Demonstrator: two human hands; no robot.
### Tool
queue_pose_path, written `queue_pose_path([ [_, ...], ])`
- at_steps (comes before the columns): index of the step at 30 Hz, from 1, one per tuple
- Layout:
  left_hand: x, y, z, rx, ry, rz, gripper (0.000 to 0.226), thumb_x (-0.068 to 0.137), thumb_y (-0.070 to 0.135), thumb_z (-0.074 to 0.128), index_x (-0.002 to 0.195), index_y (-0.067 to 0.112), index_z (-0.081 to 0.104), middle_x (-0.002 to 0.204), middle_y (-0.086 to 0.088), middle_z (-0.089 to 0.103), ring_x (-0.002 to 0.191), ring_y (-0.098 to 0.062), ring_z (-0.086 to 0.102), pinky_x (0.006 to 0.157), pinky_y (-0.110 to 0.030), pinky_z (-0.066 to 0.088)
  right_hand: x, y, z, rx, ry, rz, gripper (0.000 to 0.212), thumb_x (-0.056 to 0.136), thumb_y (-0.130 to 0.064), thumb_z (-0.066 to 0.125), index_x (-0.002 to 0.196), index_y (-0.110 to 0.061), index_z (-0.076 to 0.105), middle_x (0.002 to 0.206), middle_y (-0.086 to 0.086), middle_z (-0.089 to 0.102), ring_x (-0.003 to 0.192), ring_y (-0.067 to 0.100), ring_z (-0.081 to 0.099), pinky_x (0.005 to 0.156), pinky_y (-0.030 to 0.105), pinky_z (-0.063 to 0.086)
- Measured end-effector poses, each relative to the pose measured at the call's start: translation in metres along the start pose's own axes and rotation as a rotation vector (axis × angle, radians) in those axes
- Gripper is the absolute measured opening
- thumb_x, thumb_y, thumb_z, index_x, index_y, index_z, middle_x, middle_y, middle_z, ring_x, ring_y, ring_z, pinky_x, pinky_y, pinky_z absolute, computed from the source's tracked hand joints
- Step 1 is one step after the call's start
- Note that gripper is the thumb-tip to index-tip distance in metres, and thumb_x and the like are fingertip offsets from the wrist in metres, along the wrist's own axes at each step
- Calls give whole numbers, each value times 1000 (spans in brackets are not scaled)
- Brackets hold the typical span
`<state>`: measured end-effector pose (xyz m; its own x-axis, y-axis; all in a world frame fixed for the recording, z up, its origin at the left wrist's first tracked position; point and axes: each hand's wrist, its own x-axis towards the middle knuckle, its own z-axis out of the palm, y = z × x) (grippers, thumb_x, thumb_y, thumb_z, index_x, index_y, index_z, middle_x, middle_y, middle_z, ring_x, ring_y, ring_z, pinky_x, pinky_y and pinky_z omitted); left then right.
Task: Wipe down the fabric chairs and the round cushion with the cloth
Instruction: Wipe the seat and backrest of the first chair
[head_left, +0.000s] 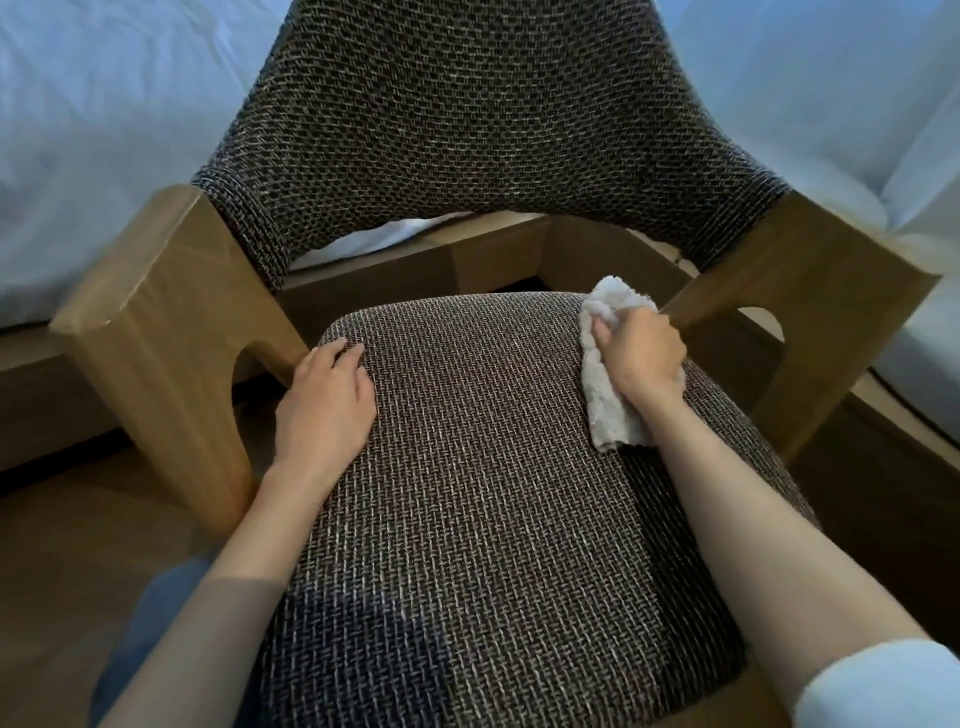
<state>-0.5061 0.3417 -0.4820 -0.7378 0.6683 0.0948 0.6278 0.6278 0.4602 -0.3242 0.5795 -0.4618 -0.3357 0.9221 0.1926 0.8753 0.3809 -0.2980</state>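
White cloth sits at the far right corner of the seat, long axis near-to-far, bunched in the grip of our right hand, apparently pressed to the weave. The bare seat lies to its left, so we'd sweep leftward. Our left hand rests flat, holding nothing, at the left edge.

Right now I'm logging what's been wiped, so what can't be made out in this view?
Head view only:
- Cloth: its middle is hidden under the right hand gripping it.
- Seat: front edge cut off by the bottom of the frame.
- Backrest: top cut off by the upper edge.
- Round cushion and any other chairs: out of frame.
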Motion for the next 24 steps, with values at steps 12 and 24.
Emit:
queue_pose_path([
  [12, -1, 6, 5, 204, -187, 240, 51, 100, 49, 28, 149, 35, 29, 159, 6, 21, 148, -18, 8, 120, -48, 0, -48, -38, 5, -43, -93, -340, 24, 97, -27, 53, 82, -18, 69, 63, -8, 57, 56, 9, 51, 48, 20, 32],
  [24, -9, 24, 14, 395, -308, 239, 53, 101, 49, 8, 152, 39, 3, 162, 6, -3, 148, -30, -9, 116, -58, -8, -98, -44, -5, 155, -282, -386, 37, 97, -33, 54, 65, -15, 62, 52, -5, 56, 41, 5, 45, 39, 16, 37],
])
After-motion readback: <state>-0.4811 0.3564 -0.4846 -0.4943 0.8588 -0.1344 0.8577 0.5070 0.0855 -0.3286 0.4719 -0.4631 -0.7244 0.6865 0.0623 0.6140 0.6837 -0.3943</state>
